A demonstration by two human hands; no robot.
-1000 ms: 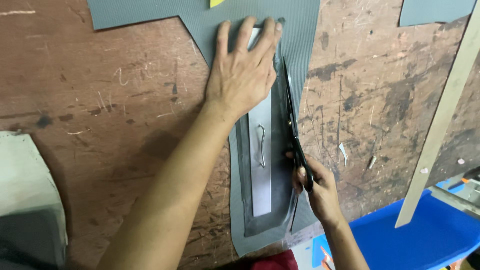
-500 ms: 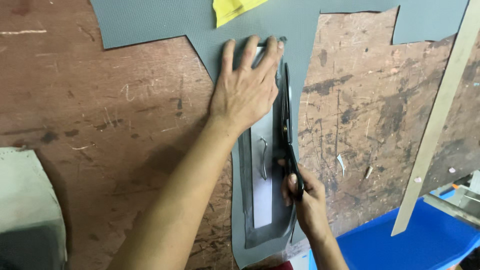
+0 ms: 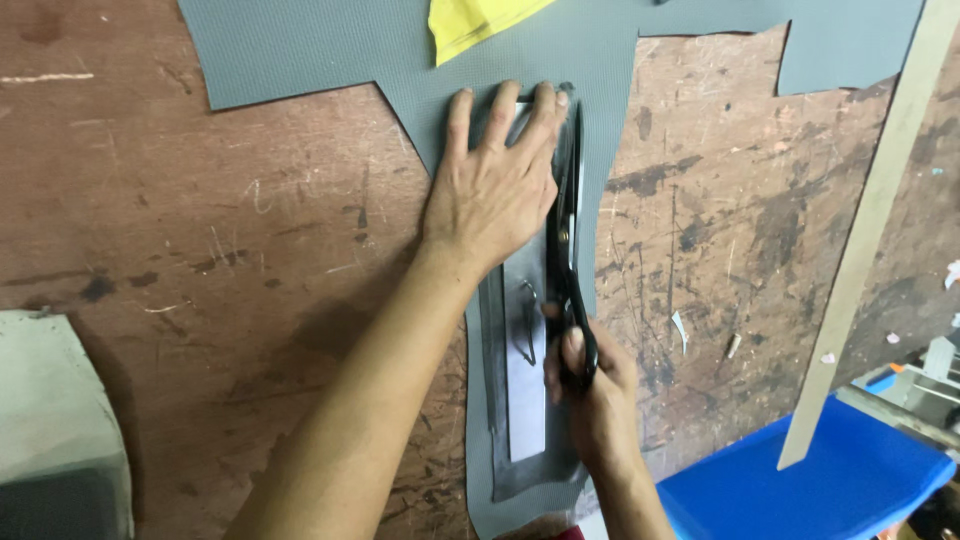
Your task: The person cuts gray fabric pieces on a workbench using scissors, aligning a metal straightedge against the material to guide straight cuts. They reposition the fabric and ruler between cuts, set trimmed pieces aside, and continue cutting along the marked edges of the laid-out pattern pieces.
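A grey textured sheet [image 3: 330, 50] lies across the top of a scratched brown table [image 3: 200, 260], with a narrow strip of it running down toward me. On the strip rests a long dark template with a pale metal bar [image 3: 525, 400] along its middle. My left hand [image 3: 495, 190] presses flat on the template's upper end, fingers spread. My right hand [image 3: 585, 385] grips the handles of black scissors [image 3: 563, 240], whose blades run up along the template's right edge through the grey sheet.
A yellow piece [image 3: 475, 22] lies on the grey sheet at the top. A pale wooden slat [image 3: 865, 230] leans diagonally at the right. A blue surface [image 3: 830, 490] sits at the lower right, a greyish-white object [image 3: 55, 420] at the lower left.
The scissors and my right hand have moved up along the template's right edge. The view has shifted, showing more of the grey sheet and the yellow piece at the top.
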